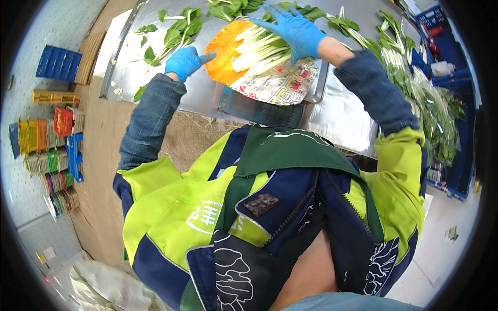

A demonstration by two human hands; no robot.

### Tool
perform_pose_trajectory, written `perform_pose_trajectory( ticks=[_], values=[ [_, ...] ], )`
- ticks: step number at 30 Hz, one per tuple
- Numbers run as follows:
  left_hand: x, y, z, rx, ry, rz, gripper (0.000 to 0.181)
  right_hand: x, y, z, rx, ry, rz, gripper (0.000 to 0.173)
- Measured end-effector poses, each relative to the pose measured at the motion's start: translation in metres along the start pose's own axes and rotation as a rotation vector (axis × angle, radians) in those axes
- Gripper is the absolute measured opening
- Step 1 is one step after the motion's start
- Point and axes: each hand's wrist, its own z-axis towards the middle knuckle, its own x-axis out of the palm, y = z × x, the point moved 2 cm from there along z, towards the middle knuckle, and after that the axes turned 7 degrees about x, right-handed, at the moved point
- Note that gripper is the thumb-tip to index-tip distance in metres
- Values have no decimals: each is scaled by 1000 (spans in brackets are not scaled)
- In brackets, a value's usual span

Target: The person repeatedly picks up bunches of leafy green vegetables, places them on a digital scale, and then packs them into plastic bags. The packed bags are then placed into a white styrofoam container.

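Observation:
A bunch of bok choy-like leafy greens (pixel 260 50) lies with its pale stems towards me on an orange and printed white sheet (pixel 223 58). The sheet rests over a metal tray (pixel 322 83) and a scale with a keypad (pixel 258 109). My right hand (pixel 297 33), in a blue glove, lies spread over the leafy part of the bunch. In a blue glove too, my left hand (pixel 186 62) is at the sheet's left edge, its index finger extended towards the orange part; whether it touches is unclear. Loose greens (pixel 183 33) lie just beyond it.
More greens (pixel 358 35) lie along the far side of the stainless steel table (pixel 128 66). Bagged greens (pixel 432 112) are heaped at the right beside blue crates (pixel 465 128). Stacked colored crates (pixel 39 134) stand on the floor at the left.

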Motion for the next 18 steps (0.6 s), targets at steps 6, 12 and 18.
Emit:
perform_pose_trajectory(
  ticks=[6, 12, 18],
  values=[
    [72, 35, 19, -37, -71, -897, 25, 45, -19, 47, -50, 527, 216, 134],
    [67, 28, 78, 223, -489, -814, 11, 22, -24, 35, 170, 675, 351, 120],
    [57, 10, 135, 235, -485, -536, 19, 41, -22, 21, 201, 436, 520, 98]
  ],
)
